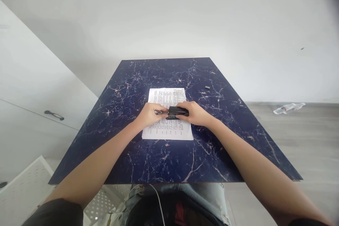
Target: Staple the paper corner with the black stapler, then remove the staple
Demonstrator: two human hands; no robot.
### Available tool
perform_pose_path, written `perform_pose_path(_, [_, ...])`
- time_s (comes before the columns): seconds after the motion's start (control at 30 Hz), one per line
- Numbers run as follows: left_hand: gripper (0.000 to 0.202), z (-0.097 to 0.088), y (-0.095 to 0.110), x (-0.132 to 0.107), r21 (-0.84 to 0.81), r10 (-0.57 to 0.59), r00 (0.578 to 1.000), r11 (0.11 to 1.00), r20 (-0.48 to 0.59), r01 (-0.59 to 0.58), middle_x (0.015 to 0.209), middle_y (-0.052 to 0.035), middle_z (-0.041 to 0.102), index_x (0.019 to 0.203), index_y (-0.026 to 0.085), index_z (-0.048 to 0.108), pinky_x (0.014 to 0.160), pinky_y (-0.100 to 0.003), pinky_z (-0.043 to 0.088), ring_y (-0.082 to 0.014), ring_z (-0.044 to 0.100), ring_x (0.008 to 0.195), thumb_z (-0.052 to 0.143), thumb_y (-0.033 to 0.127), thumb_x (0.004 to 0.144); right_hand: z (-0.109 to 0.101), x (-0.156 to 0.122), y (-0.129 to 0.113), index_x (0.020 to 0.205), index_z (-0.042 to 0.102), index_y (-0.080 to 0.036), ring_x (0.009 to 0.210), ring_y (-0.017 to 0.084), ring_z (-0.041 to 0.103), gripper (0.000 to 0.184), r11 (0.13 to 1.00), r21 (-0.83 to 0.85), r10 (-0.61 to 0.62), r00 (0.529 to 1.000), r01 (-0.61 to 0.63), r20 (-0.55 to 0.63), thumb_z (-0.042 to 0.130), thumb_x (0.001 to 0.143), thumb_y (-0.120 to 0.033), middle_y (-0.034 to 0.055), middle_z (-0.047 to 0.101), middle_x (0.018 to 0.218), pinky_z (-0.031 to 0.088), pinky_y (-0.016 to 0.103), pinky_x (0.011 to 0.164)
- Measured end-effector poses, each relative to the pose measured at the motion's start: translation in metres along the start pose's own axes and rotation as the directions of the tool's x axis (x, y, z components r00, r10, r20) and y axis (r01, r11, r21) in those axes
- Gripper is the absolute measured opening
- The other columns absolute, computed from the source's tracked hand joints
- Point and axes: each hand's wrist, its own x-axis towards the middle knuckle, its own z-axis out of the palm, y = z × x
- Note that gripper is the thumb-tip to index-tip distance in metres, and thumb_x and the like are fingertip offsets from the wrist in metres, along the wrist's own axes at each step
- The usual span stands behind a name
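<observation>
A black stapler (178,111) is over a stack of printed paper sheets (169,135) on the dark blue marbled table (164,166). My right hand (197,113) is closed around the stapler's right end. At its left end, my left hand (148,115) pinches a thin metal part joined to or touching the stapler; the fingers hide most of it. The sheets lie flat under both hands. A small grey piece (207,87), perhaps a strip of staples, lies on the table beyond my right hand.
A white cabinet (31,77) with a dark handle (54,115) stands at the left. White perforated panels (29,180) are at lower left. A clear plastic package (288,108) lies on the floor at right. A white cable (159,201) hangs over my lap.
</observation>
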Motion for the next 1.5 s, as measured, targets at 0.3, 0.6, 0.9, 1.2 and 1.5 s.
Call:
perform_pose_path(0.3, [0.022, 0.001, -0.003, 0.002, -0.049, -0.083, 0.996, 0.995, 0.017, 0.084, 0.093, -0.0067, 0.081, 0.097, 0.024, 0.083, 0.083, -0.042, 0.065, -0.0221, 0.076, 0.083, 0.088, 0.025, 0.076, -0.001, 0.0, -0.002, 0.102, 0.064, -0.021, 0.075, 0.017, 0.057, 0.013, 1.0, -0.011, -0.014, 1.0, 0.014, 0.007, 0.067, 0.092, -0.03, 0.0023, 0.067, 0.087, 0.039, 0.032, 0.069])
perform_pose_path(0.6, [0.022, 0.006, -0.01, 0.001, -0.06, -0.114, 0.993, 0.992, -0.015, 0.113, 0.097, -0.007, 0.082, 0.096, 0.026, 0.084, 0.087, -0.048, 0.064, -0.0253, 0.077, 0.087, 0.089, 0.028, 0.075, 0.0, 0.0, 0.0, 0.101, 0.063, -0.022, 0.075, 0.017, 0.057, 0.012, 1.0, -0.027, -0.011, 1.0, 0.011, 0.022, 0.066, 0.093, -0.031, 0.0022, 0.066, 0.087, 0.038, 0.032, 0.069])
perform_pose_path(0.9, [0.023, 0.008, -0.011, 0.0, -0.027, -0.137, 0.99, 0.99, -0.029, 0.136, 0.099, -0.0081, 0.081, 0.096, 0.025, 0.084, 0.085, -0.047, 0.065, -0.0258, 0.077, 0.088, 0.089, 0.028, 0.074, -0.001, 0.001, -0.003, 0.095, 0.061, -0.021, 0.073, 0.016, 0.056, 0.012, 1.0, -0.026, -0.011, 1.0, 0.012, 0.017, 0.066, 0.092, -0.031, 0.0018, 0.066, 0.084, 0.037, 0.031, 0.067])
perform_pose_path(1.2, [0.021, 0.008, -0.002, 0.0, -0.01, -0.139, 0.99, 0.99, -0.031, 0.139, 0.097, -0.0077, 0.082, 0.094, 0.024, 0.083, 0.084, -0.047, 0.065, -0.0264, 0.078, 0.088, 0.088, 0.024, 0.074, 0.0, 0.0, -0.001, 0.098, 0.061, -0.022, 0.074, 0.017, 0.056, 0.012, 1.0, -0.023, -0.007, 1.0, 0.008, 0.024, 0.065, 0.093, -0.032, 0.0019, 0.064, 0.084, 0.036, 0.032, 0.068])
perform_pose_path(1.5, [0.021, 0.007, -0.001, 0.0, 0.014, -0.139, 0.99, 0.99, -0.031, 0.139, 0.097, -0.0076, 0.082, 0.094, 0.024, 0.082, 0.083, -0.046, 0.065, -0.0261, 0.077, 0.088, 0.088, 0.024, 0.074, -0.001, 0.0, -0.001, 0.093, 0.06, -0.021, 0.071, 0.016, 0.054, 0.011, 0.999, -0.033, -0.016, 1.0, 0.017, 0.021, 0.066, 0.092, -0.03, 0.0013, 0.064, 0.082, 0.036, 0.031, 0.067])
